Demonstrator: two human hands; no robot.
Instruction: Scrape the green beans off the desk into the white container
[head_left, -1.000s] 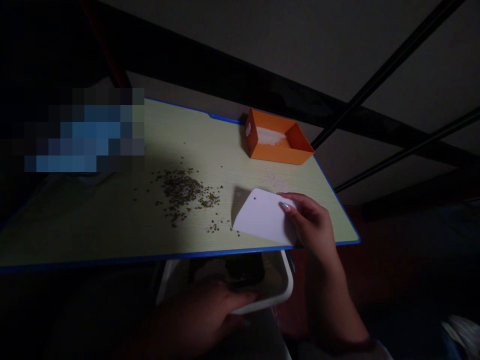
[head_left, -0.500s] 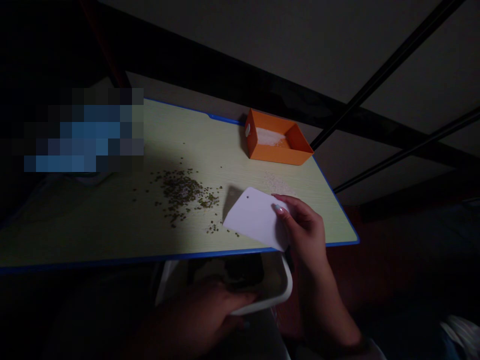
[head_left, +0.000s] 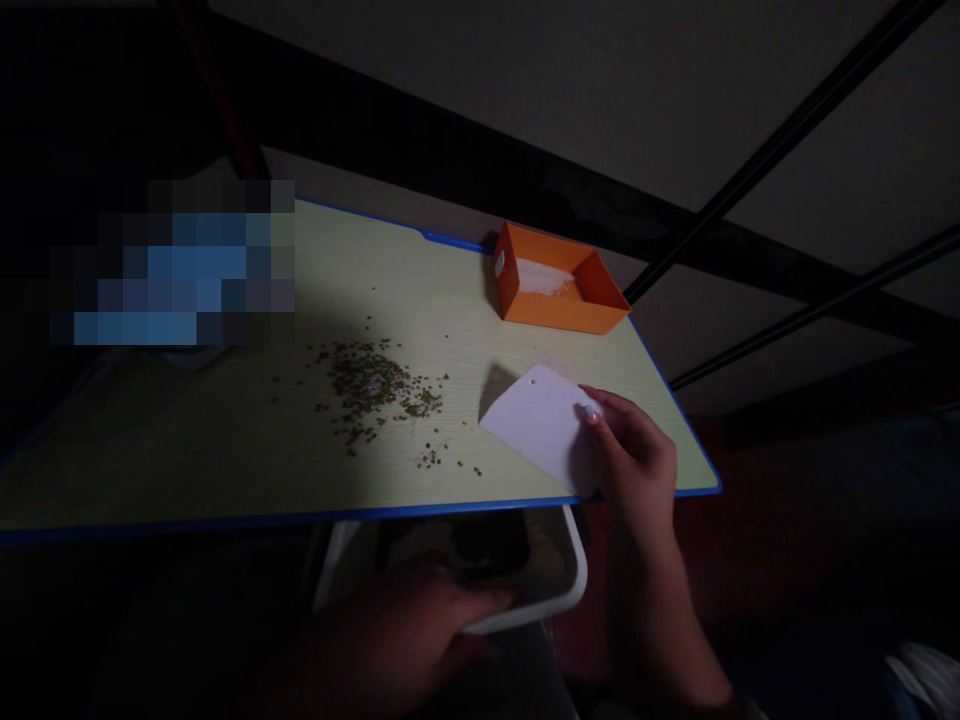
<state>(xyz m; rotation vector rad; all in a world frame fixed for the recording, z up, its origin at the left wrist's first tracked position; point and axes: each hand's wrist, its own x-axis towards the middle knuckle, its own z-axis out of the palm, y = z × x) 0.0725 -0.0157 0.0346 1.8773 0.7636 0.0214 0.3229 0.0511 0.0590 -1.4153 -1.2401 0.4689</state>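
My right hand grips a white plastic scraper card by its right end, with the card tilted over the near right part of the pale green table. Left of the card lies a scatter of small green-brown beans. A faint patch of white grains lies just behind the card. Below the table's near edge my left hand holds the rim of a white tub, which has dark contents inside.
An orange box with white grains in it stands at the table's far right edge. Dark metal bars cross behind the table. A blurred blue patch covers the far left. The surroundings are very dark.
My right hand first moved the scraper left toward the beans, then drew it back right and tilted it more steeply. The left hand and the tub have stayed put.
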